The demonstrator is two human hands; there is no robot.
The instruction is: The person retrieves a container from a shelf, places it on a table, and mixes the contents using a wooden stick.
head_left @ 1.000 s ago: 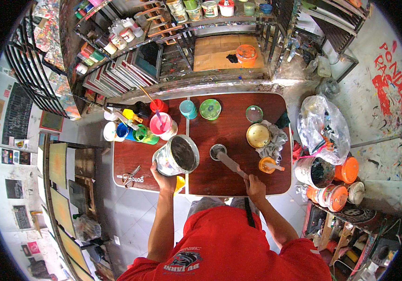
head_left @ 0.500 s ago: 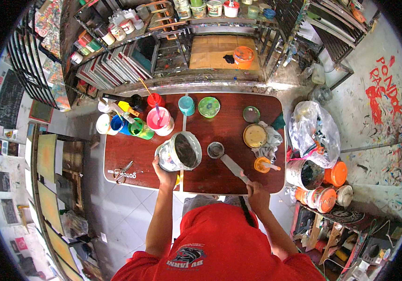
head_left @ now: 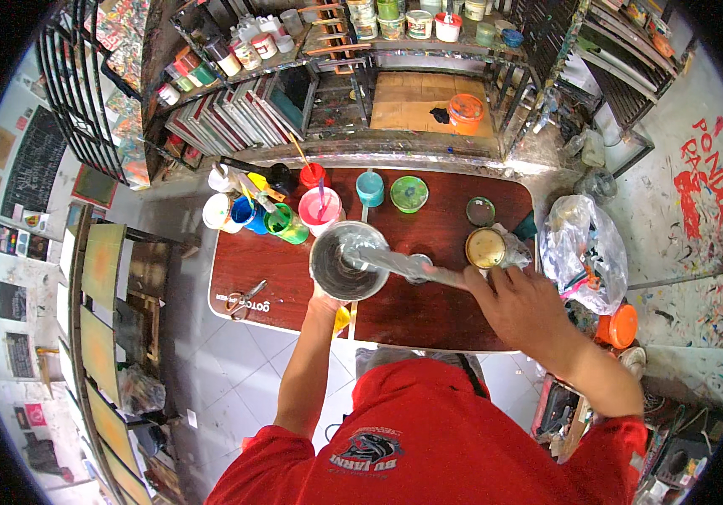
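Observation:
My left hand (head_left: pixel 325 305) grips a pale tub (head_left: pixel 338 283) from its near side, above the table's front half. The tub tips toward me, and a dark grey coating lines its inside. A long, flat mixing spatula (head_left: pixel 437 273) is in my right hand (head_left: pixel 526 311), its blade tip over the tub's opening and smeared with grey. Partly under the spatula, a small round cup (head_left: pixel 419 263) stands on the brown table (head_left: pixel 429 316).
Paint pots stand at the table's back left, including a pink one (head_left: pixel 319 210) and a green one (head_left: pixel 286 222). Scissors (head_left: pixel 248 295) lie at the left front. A tan-topped round container (head_left: pixel 485 247) sits on the right, near a plastic bag (head_left: pixel 584 244) beyond the table.
My right hand has lifted the spatula from the small cup and brought its blade over the tub. The tub's opening has turned more toward me. The whole view has shifted.

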